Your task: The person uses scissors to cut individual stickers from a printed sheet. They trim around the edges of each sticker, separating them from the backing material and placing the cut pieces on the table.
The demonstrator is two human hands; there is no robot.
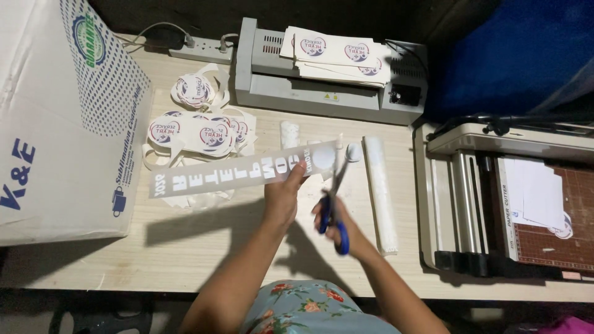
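**Printed strip under the scissors at mid-frame**

Printed strip (pixel 238 174) is what we see first in the head view: a long grey band with white cut-out lettering, held just above the tabletop (pixel 185 241) and slanting from the left-centre of the frame up toward the middle. Our left hand (pixel 283 196) grips it near its right end, fingers (pixel 296 173) pinching the lower edge of the strip. A white round sticker (pixel 323 157) sits at that same end of the strip.

Our right hand (pixel 337 222) holds the blue-handled scissors (pixel 334 204), fingers threaded through the loops and closed on the handles. The blades point up the frame and meet the strip just right of the round sticker; we cannot tell how far apart the blades stand.

At the upper left of the frame, beyond the strip, lies a pile of round stickers (pixel 198 127) with red and blue print, some with white offcuts curling around them. At top centre stands a grey laminator (pixel 309 93), a stack of printed sheets (pixel 337 55) resting on top of it, and a power strip (pixel 201 48) to its left. A large white carton (pixel 55 124) fills the left side. A white rolled sheet (pixel 380 192) lies just right of our hands, and a paper cutter (pixel 507 204) occupies the right of the frame.
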